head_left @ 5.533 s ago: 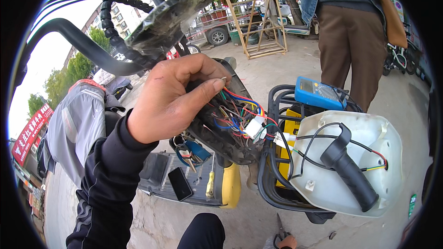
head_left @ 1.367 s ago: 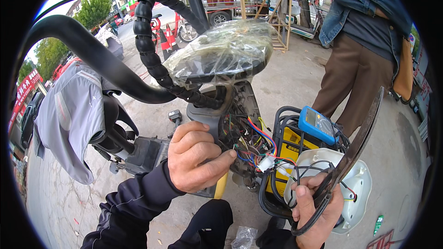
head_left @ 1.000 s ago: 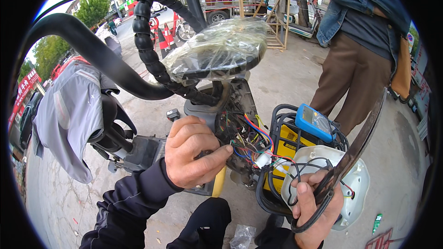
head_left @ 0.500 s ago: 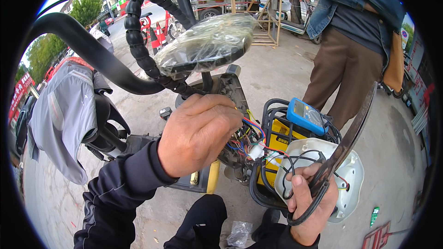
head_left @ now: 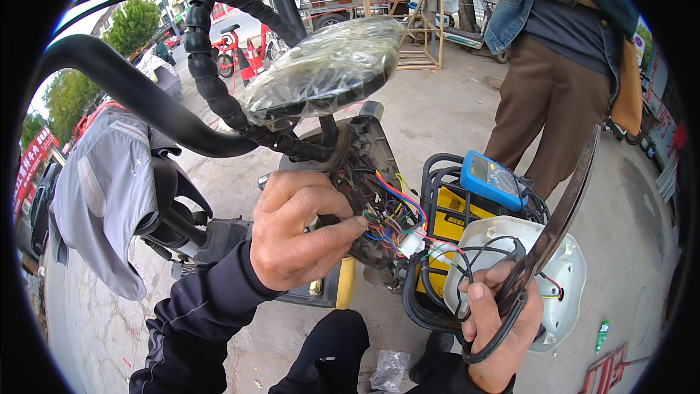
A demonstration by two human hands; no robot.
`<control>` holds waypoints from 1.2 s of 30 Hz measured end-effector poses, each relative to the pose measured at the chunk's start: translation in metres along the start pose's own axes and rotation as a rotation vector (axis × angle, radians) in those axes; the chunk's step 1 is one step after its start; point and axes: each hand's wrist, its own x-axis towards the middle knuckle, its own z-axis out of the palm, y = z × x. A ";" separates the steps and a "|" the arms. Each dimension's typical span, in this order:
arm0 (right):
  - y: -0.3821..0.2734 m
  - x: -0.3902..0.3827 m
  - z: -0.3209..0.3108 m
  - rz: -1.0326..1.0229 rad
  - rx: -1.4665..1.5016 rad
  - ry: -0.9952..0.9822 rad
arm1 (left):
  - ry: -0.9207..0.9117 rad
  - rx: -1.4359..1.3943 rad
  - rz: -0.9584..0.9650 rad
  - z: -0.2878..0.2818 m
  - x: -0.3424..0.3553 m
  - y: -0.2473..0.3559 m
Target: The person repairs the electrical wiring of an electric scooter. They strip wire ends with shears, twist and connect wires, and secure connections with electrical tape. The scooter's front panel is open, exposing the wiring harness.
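Note:
My left hand is closed in a pinch, its fingertips at a thin wire in a bundle of coloured wires. The bundle spills from the open black front of an electric two-wheeler, with a white connector on it. In my right hand is a pair of large dark scissors, the blades pointing up and away, the fingers round the looped handles. A thin black cable runs beside those fingers; I cannot tell if they hold it. Behind this hand lies a white plastic headlight cover.
A blue multimeter rests on a black rack around a yellow part. Above my left hand are the plastic-wrapped display and black handlebar. A grey jacket hangs at left. A person stands at the far right.
My left hand has moved down from the upper wires, uncovering more of the bundle, and now pinches lower. My right hand keeps holding the scissors. The view has shifted slightly.

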 end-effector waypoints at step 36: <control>0.000 0.003 -0.006 0.064 0.057 -0.039 | -0.068 -0.107 0.029 0.001 0.023 -0.008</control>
